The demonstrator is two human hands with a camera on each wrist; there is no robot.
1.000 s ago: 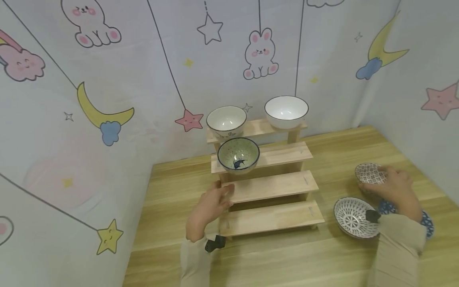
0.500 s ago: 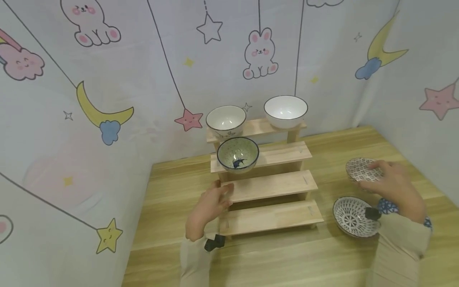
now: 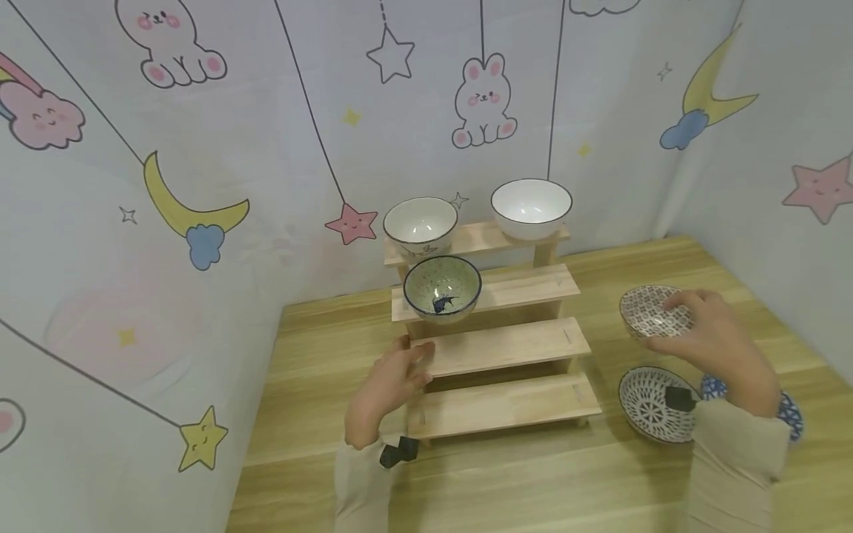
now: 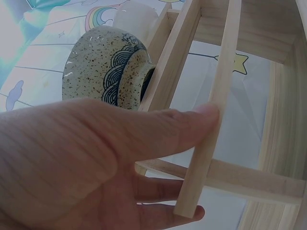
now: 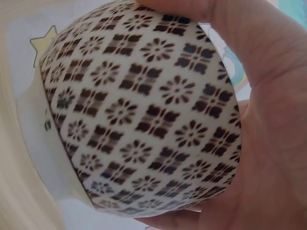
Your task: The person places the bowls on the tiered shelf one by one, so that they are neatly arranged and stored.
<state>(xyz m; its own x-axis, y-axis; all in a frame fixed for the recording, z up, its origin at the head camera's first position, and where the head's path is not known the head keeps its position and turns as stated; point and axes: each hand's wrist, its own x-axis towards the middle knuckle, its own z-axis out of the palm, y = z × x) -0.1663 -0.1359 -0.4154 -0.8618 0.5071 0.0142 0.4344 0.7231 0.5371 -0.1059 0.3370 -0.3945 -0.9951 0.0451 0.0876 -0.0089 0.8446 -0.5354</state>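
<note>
My right hand (image 3: 723, 348) holds a small white bowl with a brown flower pattern (image 3: 649, 311) by its rim, above the table at the right. In the right wrist view the patterned outside of the bowl (image 5: 139, 110) fills the picture, with the fingers round its edge. My left hand (image 3: 389, 377) grips the left end of a board on a stepped wooden shelf (image 3: 506, 348). The left wrist view puts the thumb on one face of the board (image 4: 218, 96) and fingers behind it. A speckled green bowl (image 3: 443, 289) stands on the step above that hand.
Two white bowls, one on the left (image 3: 420, 226) and one on the right (image 3: 532, 209), stand on the top step. A black-and-white patterned bowl (image 3: 649, 407) rests on the table (image 3: 506, 481), beside a blue-and-white one (image 3: 791, 414) partly hidden by my right arm. Printed cloth walls surround the table.
My right hand has lifted the brown-patterned bowl and carried it left, toward the shelf. The left hand stays where it was on the shelf.
</note>
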